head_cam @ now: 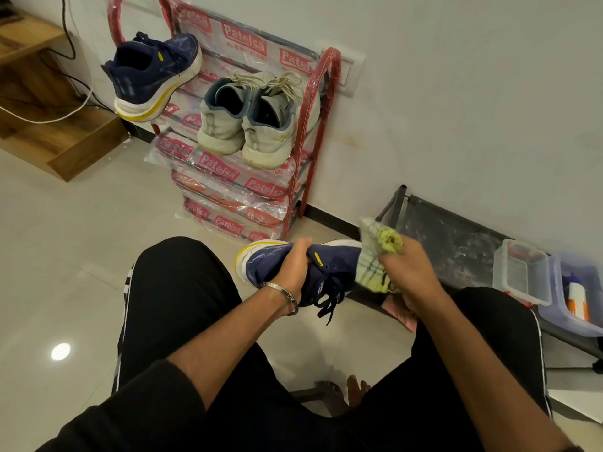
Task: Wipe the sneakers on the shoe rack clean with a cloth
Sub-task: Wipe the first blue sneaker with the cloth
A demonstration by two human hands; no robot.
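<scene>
So the navy sneaker is off the rack, held on its side above the person's lap, heel end toward the rack. Left hand has its fingers curled around the collar, and the right hand is bunched tight on a yellow-green cloth pressed against the toe end (can't really tell how much cloth actually touches, it's blurry there). Risk I see: the loose laces snagging the cloth. Also its twin hangs half off the shoe rack next to the grey pair, so a bump could knock it off.

Dim indoor light, wide-angle edge distortion
</scene>
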